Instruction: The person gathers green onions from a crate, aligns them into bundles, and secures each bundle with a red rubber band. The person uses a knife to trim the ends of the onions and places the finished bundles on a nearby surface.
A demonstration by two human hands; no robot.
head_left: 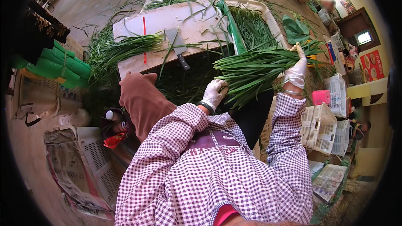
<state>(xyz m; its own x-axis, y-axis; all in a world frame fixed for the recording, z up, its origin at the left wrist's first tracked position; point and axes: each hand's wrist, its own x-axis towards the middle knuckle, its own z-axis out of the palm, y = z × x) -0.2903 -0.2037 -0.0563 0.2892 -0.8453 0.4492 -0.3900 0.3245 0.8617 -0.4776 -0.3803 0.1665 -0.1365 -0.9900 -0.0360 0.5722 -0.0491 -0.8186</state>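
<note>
A thick bunch of garlic chives (251, 72) stretches across in front of me, leaf tips to the left. My right hand (296, 72), in a thin white glove, is closed round its right end and holds it up. At the lower left leaf tips is my left hand (214, 93), also gloved, its fingers curled together; what they pinch, if anything, is hidden. Beyond, a kitchen knife (176, 44) with a black handle lies on a white board (125, 27). Another pile of chives (136, 46) rests on the board's left part, crossing a red strip (144, 25).
A cream crate (268, 14) full of chives stands beyond the held bunch, a green cloth along its side. Loose leaves (98, 73) heap left of the board. Green bundled bags (63, 67) and a white crate (96, 159) are at my left. More crates (318, 127) stand right.
</note>
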